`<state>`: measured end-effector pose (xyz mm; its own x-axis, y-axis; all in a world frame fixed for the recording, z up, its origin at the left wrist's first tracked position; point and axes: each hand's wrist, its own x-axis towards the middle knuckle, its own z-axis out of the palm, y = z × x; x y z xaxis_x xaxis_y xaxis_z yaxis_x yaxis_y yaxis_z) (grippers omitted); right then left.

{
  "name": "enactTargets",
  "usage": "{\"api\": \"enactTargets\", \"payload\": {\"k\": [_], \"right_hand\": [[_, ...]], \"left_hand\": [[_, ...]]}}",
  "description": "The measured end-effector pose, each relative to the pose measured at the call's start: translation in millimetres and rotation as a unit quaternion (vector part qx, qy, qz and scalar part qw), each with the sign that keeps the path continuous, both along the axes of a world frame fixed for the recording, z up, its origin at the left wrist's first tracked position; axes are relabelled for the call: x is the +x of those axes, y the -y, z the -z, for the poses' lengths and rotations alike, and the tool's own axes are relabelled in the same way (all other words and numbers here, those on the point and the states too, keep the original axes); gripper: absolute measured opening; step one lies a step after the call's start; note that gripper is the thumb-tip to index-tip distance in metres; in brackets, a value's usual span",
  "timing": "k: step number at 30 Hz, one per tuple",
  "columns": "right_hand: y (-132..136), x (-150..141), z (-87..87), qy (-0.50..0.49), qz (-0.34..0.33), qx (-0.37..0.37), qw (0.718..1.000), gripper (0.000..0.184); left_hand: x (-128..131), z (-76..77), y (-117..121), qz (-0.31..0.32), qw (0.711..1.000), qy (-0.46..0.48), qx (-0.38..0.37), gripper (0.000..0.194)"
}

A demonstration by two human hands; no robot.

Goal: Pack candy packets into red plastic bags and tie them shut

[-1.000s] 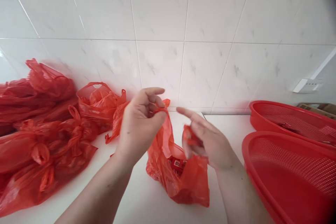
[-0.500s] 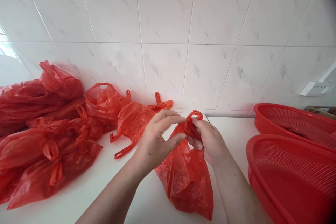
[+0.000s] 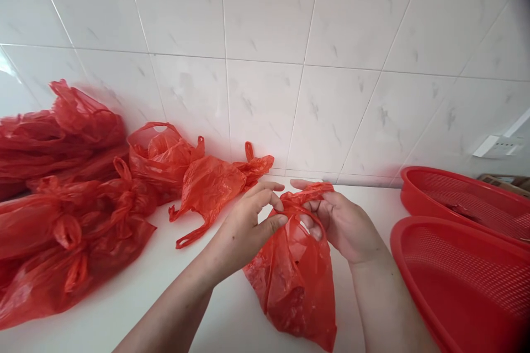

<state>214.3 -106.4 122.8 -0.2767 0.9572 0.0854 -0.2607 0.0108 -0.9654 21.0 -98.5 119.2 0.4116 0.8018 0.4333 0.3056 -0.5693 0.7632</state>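
Observation:
A red plastic bag (image 3: 296,281) with something inside stands on the white table in front of me, its top gathered between my hands. My left hand (image 3: 250,226) pinches the left edge of the bag's neck between thumb and index finger, the other fingers bent above. My right hand (image 3: 345,220) has a twisted handle of the bag between its thumb and fingers, while its lower fingers reach through the loop beneath. A small gap shows through the handle loop. What the bag contains is hard to make out.
Tied red bags (image 3: 66,242) are heaped at the left beside a folded stack of red bags (image 3: 62,138). An open red bag (image 3: 159,160) and a loose bag (image 3: 213,187) lie near the tiled wall. Two red perforated baskets (image 3: 459,281) stand at the right, below a wall socket (image 3: 499,146).
My left thumb and index finger have closed onto the bag's neck. My right hand has turned and opened somewhat, spreading the handle to the right. The view has tilted slightly.

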Motion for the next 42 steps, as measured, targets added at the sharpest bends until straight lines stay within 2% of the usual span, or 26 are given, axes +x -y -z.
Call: {"api": "enactTargets", "payload": {"k": [5,7,9,11,14,19,21,22,27,30,33,36,38,40,42], "right_hand": [[7,-2,-1.5,0.033,-0.079,0.053,0.995,0.053],[9,-2,-2.1,0.088,-0.074,0.067,0.991,0.044],[11,-2,-3.0,0.148,-0.069,0.078,0.983,0.034],[12,-3,-4.1,0.2,-0.063,0.089,0.974,0.047],[10,-8,-3.2,0.262,0.008,0.102,0.96,0.055],[-3,-19,7.9,0.336,0.21,0.146,0.906,0.032],[-7,-20,10.8,0.33,0.245,0.146,0.9,0.027],[-8,-20,10.9,0.312,0.241,0.137,0.909,0.027],[0,-17,2.5,0.175,0.129,0.088,0.972,0.03],[4,-13,-0.2,0.104,0.069,0.072,0.99,0.032],[3,-10,0.8,0.046,0.054,0.055,0.996,0.029],[-1,-9,3.3,0.044,0.075,0.074,0.993,0.027],[-7,-7,7.1,0.077,0.115,0.104,0.985,0.026],[-17,-4,15.1,0.129,0.187,0.129,0.965,0.024],[-30,1,28.0,0.202,0.273,0.137,0.93,0.022]], "left_hand": [[0,0.9,-3,0.102,0.983,0.109,-0.11,0.016],[1,3.7,-3,0.099,0.98,0.111,-0.133,0.02],[2,6.7,-4,0.068,0.983,0.097,-0.138,0.021],[3,8.8,-3,0.054,0.984,0.098,-0.139,0.019],[3,8.6,-1,0.048,0.983,0.108,-0.137,0.015],[2,2.3,6,-0.007,0.994,0.045,-0.103,0.011],[3,-0.1,9,-0.02,0.996,0.021,-0.084,0.011],[3,-1.0,10,-0.026,0.997,0.009,-0.076,0.012],[5,-1.9,9,-0.044,0.998,-0.014,-0.05,0.012],[2,-0.4,6,-0.07,0.997,-0.02,-0.021,0.01],[-1,1.5,3,-0.083,0.996,-0.022,-0.017,0.011],[-4,2.6,3,-0.079,0.996,-0.037,-0.02,0.012],[-5,2.6,5,-0.082,0.995,-0.058,0.001,0.012],[-8,2.5,11,-0.083,0.993,-0.081,0.016,0.014],[-14,2.9,18,-0.072,0.992,-0.105,0.007,0.013]]}}
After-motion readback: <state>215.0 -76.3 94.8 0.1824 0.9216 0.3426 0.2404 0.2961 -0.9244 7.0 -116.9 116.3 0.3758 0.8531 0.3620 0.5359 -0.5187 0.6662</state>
